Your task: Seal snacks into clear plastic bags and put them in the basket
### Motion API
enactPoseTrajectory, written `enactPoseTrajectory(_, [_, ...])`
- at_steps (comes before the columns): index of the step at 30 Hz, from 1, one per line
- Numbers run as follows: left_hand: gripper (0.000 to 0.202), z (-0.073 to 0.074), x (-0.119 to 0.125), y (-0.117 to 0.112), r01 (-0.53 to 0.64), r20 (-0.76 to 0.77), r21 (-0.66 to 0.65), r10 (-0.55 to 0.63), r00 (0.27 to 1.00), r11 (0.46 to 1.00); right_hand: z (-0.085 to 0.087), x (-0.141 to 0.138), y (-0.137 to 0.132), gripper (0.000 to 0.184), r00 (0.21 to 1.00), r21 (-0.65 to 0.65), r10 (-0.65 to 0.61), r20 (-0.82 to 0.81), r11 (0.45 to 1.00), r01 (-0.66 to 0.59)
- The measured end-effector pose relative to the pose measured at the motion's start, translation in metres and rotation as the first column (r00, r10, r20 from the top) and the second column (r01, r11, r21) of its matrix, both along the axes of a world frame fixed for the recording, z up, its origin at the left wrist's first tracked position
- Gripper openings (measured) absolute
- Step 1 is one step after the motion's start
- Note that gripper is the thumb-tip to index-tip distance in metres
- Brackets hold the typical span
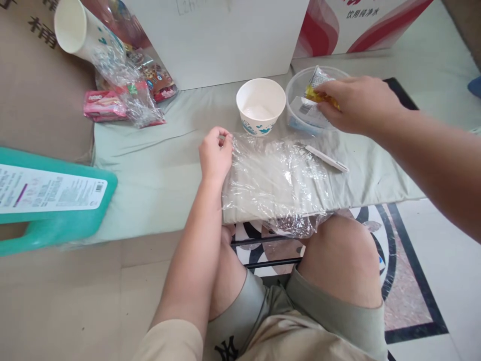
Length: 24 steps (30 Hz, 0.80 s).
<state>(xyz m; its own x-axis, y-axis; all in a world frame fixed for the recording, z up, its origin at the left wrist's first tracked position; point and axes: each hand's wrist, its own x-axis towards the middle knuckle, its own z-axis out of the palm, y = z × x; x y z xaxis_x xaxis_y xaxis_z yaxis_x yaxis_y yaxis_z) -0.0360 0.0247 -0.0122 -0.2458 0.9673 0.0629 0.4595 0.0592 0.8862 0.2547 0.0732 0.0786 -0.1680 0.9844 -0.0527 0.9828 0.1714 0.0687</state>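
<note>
My left hand (216, 156) pinches the upper left edge of a clear plastic wrap sheet (270, 175), which lies over the cloth-covered surface and hangs past its front edge. My right hand (356, 105) is over a clear round plastic tub (293, 98), closed on a small yellow and silver packet (317, 82). Inside the tub are other small packets (306, 111), partly hidden by the hand. A white paper bowl (260, 105) with blue-green print stands upright between my hands. A thin white strip (326, 158) rests on the right part of the sheet.
At the upper left are stacked paper cups (82, 30) in plastic, a pink packet (105, 105) and snack bags (154, 75). A teal jug (60, 220) lies at the left. Boxes (225, 40) stand along the back. A dark flat object (400, 93) is behind my right wrist.
</note>
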Motion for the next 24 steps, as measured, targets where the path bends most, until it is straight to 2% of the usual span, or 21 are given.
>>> enactPoseTrajectory(2, [0.011,-0.001,0.002,0.0,0.01,0.017,0.007,-0.01,1.0,1.0,-0.014,0.005,0.012,0.048,0.996,-0.006,0.028,-0.088,1.0,-0.028])
enactPoseTrajectory(5, [0.011,-0.001,0.003,-0.001,0.018,0.034,0.012,-0.018,0.999,1.0,-0.029,0.012,0.031,0.048,0.967,-0.014,0.158,-0.198,0.986,-0.164])
enactPoseTrajectory(8, [0.011,-0.001,0.002,0.0,0.019,0.031,0.012,-0.019,0.999,1.0,-0.022,0.014,0.034,0.058,0.978,-0.1,0.09,-0.19,0.989,-0.111])
enactPoseTrajectory(10, [0.011,0.0,0.001,0.0,0.017,0.02,0.015,-0.017,1.0,1.0,-0.007,0.012,0.019,0.056,0.966,-0.064,0.065,-0.249,0.994,-0.084])
enactPoseTrajectory(11, [0.011,0.001,0.001,0.0,0.016,0.014,0.018,-0.017,1.0,1.0,0.0,0.009,0.006,0.049,0.947,0.008,0.074,-0.312,0.997,-0.075])
enactPoseTrajectory(13, [0.012,0.003,0.001,0.001,0.019,0.005,0.01,-0.019,1.0,1.0,0.008,-0.001,-0.028,0.031,0.861,0.207,0.081,-0.502,0.978,0.028])
enactPoseTrajectory(14, [0.013,0.004,0.001,0.001,0.019,0.002,-0.001,-0.019,1.0,1.0,0.007,-0.009,-0.048,0.024,0.799,0.264,0.09,-0.595,0.96,0.088])
enactPoseTrajectory(15, [0.013,0.005,0.001,0.001,0.022,0.001,-0.015,-0.022,1.0,1.0,0.002,-0.019,-0.067,0.021,0.737,0.313,0.132,-0.663,0.943,0.114])
enactPoseTrajectory(16, [0.013,0.006,0.001,0.001,0.023,0.004,-0.029,-0.023,1.0,0.999,-0.007,-0.031,-0.084,0.019,0.685,0.342,0.197,-0.701,0.936,0.081])
enactPoseTrajectory(17, [0.011,0.006,0.0,0.001,0.018,0.009,-0.041,-0.018,1.0,0.999,-0.02,-0.044,-0.098,0.017,0.653,0.314,0.25,-0.715,0.949,-0.02])
enactPoseTrajectory(18, [0.009,0.006,-0.001,0.001,0.015,0.016,-0.051,-0.014,1.0,0.999,-0.035,-0.057,-0.108,0.017,0.632,0.301,0.271,-0.726,0.952,-0.062])
enactPoseTrajectory(21, [0.016,0.0,-0.006,-0.004,0.038,0.049,-0.096,-0.033,0.998,0.995,-0.08,-0.09,-0.122,0.022,0.696,0.142,0.179,-0.695,0.984,-0.111])
enactPoseTrajectory(23, [0.017,-0.004,-0.012,-0.01,0.087,0.058,-0.126,-0.081,0.995,0.988,-0.098,-0.103,-0.125,0.023,0.735,0.105,0.178,-0.654,0.984,-0.144])
enactPoseTrajectory(24, [0.016,-0.005,-0.016,-0.013,0.109,0.067,-0.125,-0.101,0.993,0.986,-0.101,-0.106,-0.125,0.023,0.738,0.111,0.203,-0.644,0.979,-0.172])
